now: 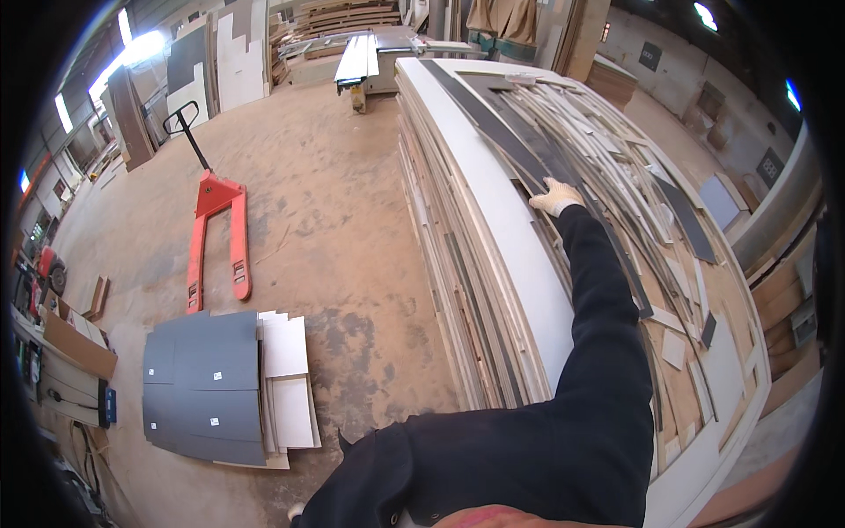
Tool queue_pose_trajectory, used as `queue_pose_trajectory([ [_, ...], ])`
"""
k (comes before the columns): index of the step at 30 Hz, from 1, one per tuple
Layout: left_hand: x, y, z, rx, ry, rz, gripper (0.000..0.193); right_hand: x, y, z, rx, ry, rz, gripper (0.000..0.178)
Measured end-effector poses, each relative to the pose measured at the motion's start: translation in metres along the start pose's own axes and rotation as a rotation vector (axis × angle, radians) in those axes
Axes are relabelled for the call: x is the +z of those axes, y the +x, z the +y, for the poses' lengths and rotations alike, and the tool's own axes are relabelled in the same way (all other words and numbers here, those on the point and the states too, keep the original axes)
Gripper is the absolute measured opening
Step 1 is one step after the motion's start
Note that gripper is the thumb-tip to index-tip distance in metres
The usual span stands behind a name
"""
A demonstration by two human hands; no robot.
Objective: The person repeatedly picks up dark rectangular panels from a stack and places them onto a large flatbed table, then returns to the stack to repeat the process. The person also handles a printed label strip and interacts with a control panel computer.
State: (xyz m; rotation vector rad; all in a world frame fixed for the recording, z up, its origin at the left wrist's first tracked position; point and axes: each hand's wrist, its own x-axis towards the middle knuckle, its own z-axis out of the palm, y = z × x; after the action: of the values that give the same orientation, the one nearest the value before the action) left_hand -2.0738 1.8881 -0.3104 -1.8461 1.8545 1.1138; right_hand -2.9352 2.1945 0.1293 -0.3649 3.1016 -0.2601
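My right arm, in a dark sleeve, stretches over a tall stack of boards (480, 290). At its end my right hand (556, 198), in a pale knit glove, rests by the left edge of a long dark strip of board (484, 119). Its thumb and fingers look apart; whether they grip the strip's edge is hard to see. Many narrow offcuts (607, 158), pale and dark, lie jumbled on top of the stack beside that hand. Of my left hand (297, 510) only a small pale part shows at the lower edge, below the sleeve, and its fingers are hidden.
A red pallet jack (220, 198) stands on the dusty floor to the left. Nearer lies a low pile of grey panels (202, 387) with white sheets (289, 378) beside them. A machine table (374, 66) and upright boards (242, 48) stand at the back.
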Motion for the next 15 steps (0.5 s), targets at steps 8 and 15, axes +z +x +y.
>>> queue_pose_trajectory([
  [8,0.057,0.007,-0.012,0.481,0.461,-0.126,0.027,0.048,0.051,0.006,0.010,0.054,-0.027,0.070],
  [15,0.031,0.067,0.137,0.258,-0.576,-0.269,0.019,0.037,0.018,-0.007,0.084,0.019,0.008,0.094],
])
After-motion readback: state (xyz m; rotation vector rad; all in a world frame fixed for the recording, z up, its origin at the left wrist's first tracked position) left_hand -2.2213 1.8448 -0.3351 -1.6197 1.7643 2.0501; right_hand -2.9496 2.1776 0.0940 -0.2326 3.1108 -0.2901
